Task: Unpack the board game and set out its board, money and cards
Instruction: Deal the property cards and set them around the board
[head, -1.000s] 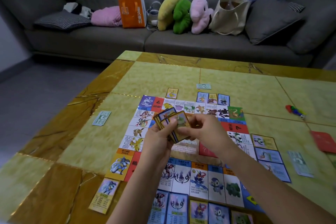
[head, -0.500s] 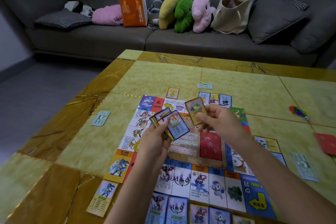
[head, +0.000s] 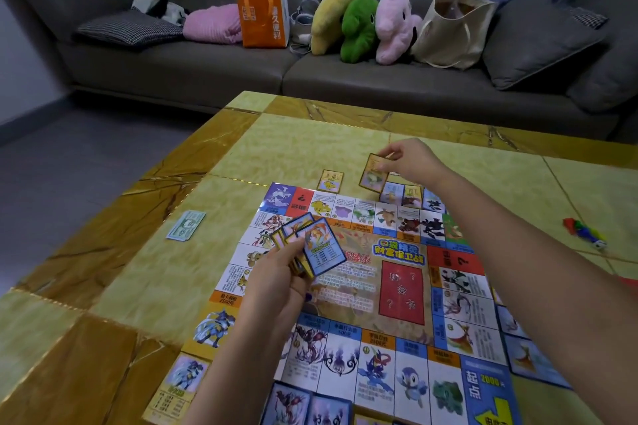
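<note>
The colourful game board (head: 366, 283) lies flat on the yellow marble table (head: 290, 145). My left hand (head: 276, 290) grips a fanned stack of cards (head: 312, 245) over the board's left side. My right hand (head: 411, 159) reaches past the board's far edge and pinches a single gold-bordered card (head: 372, 172), tilted just above the table. Another gold card (head: 330, 180) lies to its left, and a short row of cards (head: 407, 195) lies just beyond the far edge. More cards lie along the near edge (head: 310, 407) and right edge (head: 528, 359). A green banknote (head: 185, 225) lies left of the board.
Small coloured game pieces (head: 583, 233) lie on the table at the right. One card (head: 176, 386) sits off the board's near-left corner. Behind the table stands a grey sofa (head: 214, 65) with an orange bag (head: 264, 15), plush toys (head: 362, 24) and a canvas tote (head: 452, 29).
My right hand drew one card off the stack in my left hand and carried it away over the board to its far edge. My left hand stayed with the fan.
</note>
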